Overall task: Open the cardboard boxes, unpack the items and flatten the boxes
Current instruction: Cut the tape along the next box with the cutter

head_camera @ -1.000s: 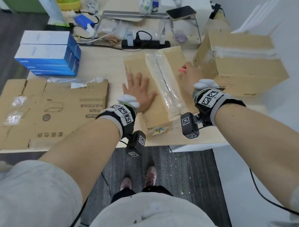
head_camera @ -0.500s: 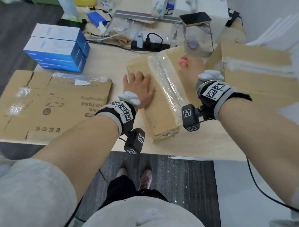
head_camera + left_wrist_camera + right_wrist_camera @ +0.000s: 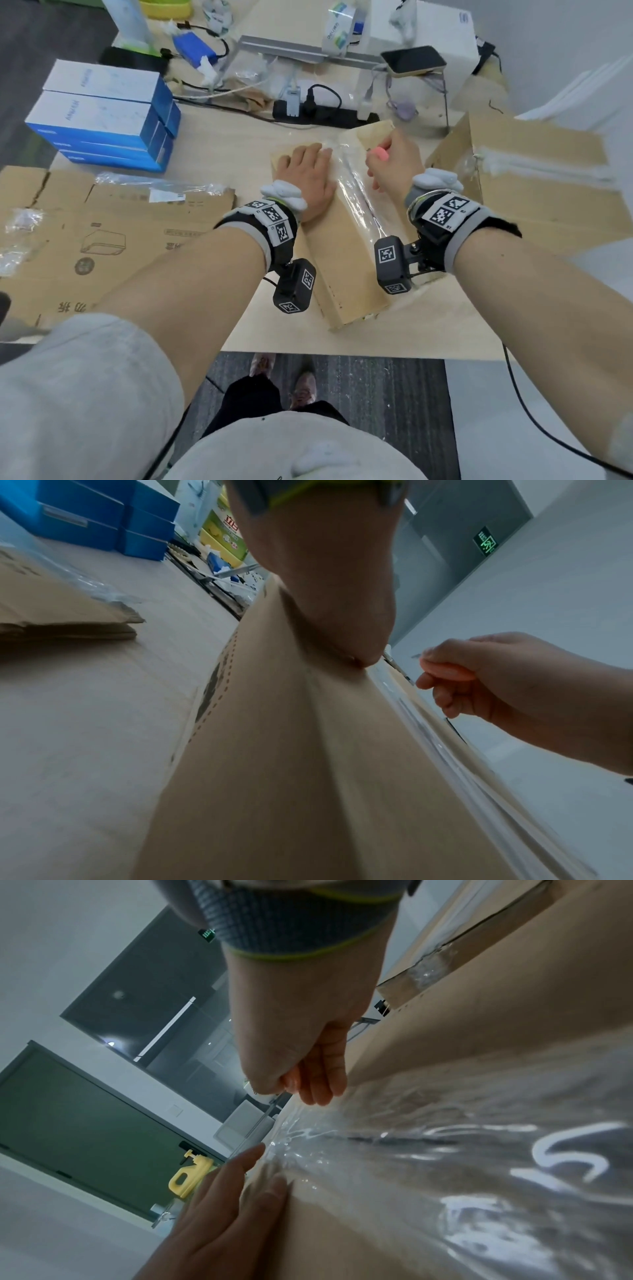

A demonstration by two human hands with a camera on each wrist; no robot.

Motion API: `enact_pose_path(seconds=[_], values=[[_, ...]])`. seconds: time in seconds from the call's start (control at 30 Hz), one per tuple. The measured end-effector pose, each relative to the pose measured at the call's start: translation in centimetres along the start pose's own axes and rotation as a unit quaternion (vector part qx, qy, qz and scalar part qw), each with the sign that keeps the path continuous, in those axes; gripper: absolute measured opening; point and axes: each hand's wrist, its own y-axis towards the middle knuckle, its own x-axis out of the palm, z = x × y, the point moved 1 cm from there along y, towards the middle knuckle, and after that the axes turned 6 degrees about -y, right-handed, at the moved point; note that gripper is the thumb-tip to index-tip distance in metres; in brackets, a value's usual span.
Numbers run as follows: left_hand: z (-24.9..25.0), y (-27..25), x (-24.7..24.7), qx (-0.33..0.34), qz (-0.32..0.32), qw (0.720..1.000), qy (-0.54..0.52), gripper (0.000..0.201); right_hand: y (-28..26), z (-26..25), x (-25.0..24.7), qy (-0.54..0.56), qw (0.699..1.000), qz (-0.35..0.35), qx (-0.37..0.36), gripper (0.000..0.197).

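Note:
A long sealed cardboard box [image 3: 346, 267] lies on the table in front of me, clear tape [image 3: 363, 202] running along its top seam. My left hand [image 3: 305, 164] presses flat on the far left part of the box top; its palm [image 3: 325, 593] shows in the left wrist view. My right hand [image 3: 387, 164] grips a pink cutter [image 3: 379, 154] over the far end of the tape. The right wrist view has the right hand [image 3: 308, 1074] curled just above the tape [image 3: 445, 1150], my left fingers [image 3: 240, 1175] beside it. The blade tip is hidden.
A larger taped cardboard box [image 3: 548, 178] stands close on the right. Flattened cardboard [image 3: 102, 236] with loose plastic covers the left of the table. Stacked blue boxes [image 3: 102, 116] sit at the back left. A power strip [image 3: 318, 113], cables and a phone [image 3: 412, 60] lie behind.
My left hand slid toward the far end of the box top. The right hand carried the cutter left onto the far end of the tape. The head view came closer.

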Motion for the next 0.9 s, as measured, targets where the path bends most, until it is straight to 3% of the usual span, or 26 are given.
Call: enact_pose_path(seconds=[0.07, 0.3, 0.5, 0.73, 0.9], values=[[-0.6, 0.4, 0.0, 0.013, -0.018, 1.000, 0.015, 0.060, 0.5, -0.6, 0.6, -0.008, 1.000, -0.012, -0.001, 0.007], [-0.9, 1.3, 0.6, 0.032, -0.057, 0.998, 0.020, 0.058, 2.1, -2.7, 1.5, -0.015, 0.999, -0.033, -0.007, 0.014], [-1.2, 1.8, 1.2, 0.030, -0.030, 0.999, 0.010, 0.064, 3.5, -2.3, 2.7, 0.012, 0.999, -0.024, -0.020, 0.012], [-1.6, 2.7, 1.7, 0.044, -0.043, 0.998, 0.018, 0.065, 4.6, -1.9, 3.4, -0.085, 0.993, -0.057, -0.060, 0.022], [-2.9, 4.0, 1.6, 0.074, -0.027, 0.997, 0.004, 0.053, 5.3, -1.9, 3.2, -0.094, 0.990, -0.074, -0.076, 0.023]])
